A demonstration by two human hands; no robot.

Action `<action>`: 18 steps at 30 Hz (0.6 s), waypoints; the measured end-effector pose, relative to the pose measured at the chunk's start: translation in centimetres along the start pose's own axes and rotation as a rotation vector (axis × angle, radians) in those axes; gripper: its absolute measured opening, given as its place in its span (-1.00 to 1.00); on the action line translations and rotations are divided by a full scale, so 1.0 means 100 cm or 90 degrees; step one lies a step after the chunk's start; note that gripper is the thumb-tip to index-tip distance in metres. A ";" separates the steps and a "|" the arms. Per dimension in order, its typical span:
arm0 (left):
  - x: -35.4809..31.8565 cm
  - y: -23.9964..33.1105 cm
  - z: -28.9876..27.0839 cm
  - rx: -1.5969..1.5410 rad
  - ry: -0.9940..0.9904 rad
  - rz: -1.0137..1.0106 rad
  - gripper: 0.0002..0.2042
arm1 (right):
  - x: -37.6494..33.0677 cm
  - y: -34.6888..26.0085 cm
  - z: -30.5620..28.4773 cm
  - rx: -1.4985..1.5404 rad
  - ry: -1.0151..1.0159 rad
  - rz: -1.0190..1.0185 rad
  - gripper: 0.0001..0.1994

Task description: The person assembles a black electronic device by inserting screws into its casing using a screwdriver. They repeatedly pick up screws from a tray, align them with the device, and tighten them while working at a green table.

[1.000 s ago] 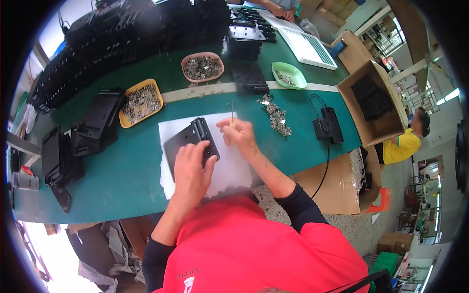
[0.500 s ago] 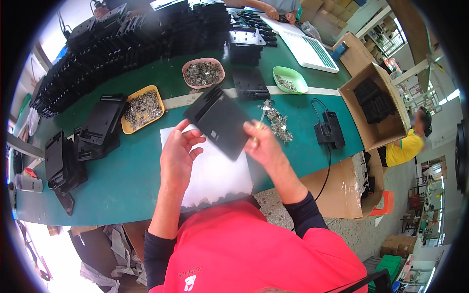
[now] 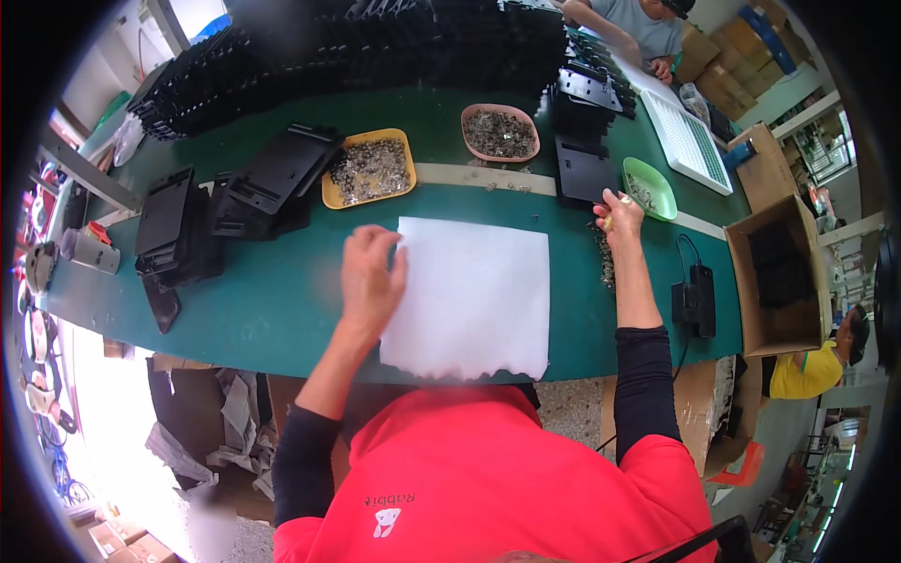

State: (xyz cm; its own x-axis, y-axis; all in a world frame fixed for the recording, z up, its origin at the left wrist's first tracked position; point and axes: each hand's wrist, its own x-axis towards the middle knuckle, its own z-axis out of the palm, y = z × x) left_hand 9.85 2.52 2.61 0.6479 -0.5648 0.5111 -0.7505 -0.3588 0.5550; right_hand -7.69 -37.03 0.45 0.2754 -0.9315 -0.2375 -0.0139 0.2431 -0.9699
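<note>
**White sheet under the left hand, right hand at the screw pile**

The white paper sheet (image 3: 474, 296) lies flat at the near edge of the green desk (image 3: 282, 300). The left hand (image 3: 369, 279) rests on the sheet's left edge, its grip loosely spread and holding nothing. The right hand (image 3: 619, 216) is past the sheet's far right corner, over a pile of small metal screws (image 3: 603, 263); its grip is pressed together, pinching what looks like a small screw.

Just beyond that hand sits a green dish (image 3: 652, 188) with a few small parts in it. Farther along the desk, a pink oval bowl (image 3: 500, 131) and a yellow tray (image 3: 369, 169) are each filled with grey metal hardware. A flat black plate (image 3: 584, 174) lies between the pink bowl and the green dish. Black plastic parts (image 3: 244, 188) are stacked at the left end. Off the right end, an open brown cardboard box (image 3: 784, 277) holds black parts.
</note>
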 end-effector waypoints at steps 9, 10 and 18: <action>0.070 -0.106 -0.039 0.578 0.062 -0.019 -0.58 | -0.008 -0.007 -0.001 -0.121 -0.019 0.016 -0.51; 0.073 -0.121 -0.039 0.591 0.015 -0.038 -0.56 | -0.011 -0.008 0.000 -0.121 -0.033 0.016 -0.53; 0.079 -0.142 -0.051 0.588 -0.005 0.090 -0.73 | -0.049 -0.028 -0.021 -0.106 -0.055 -0.019 -0.60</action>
State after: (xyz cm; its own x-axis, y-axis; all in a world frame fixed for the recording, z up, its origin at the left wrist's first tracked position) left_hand 26.27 6.95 2.07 0.5447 -0.6522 0.5272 -0.6304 -0.7330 -0.2555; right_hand -10.98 -33.76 4.23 0.3600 -0.9090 -0.2102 -0.1619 0.1610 -0.9736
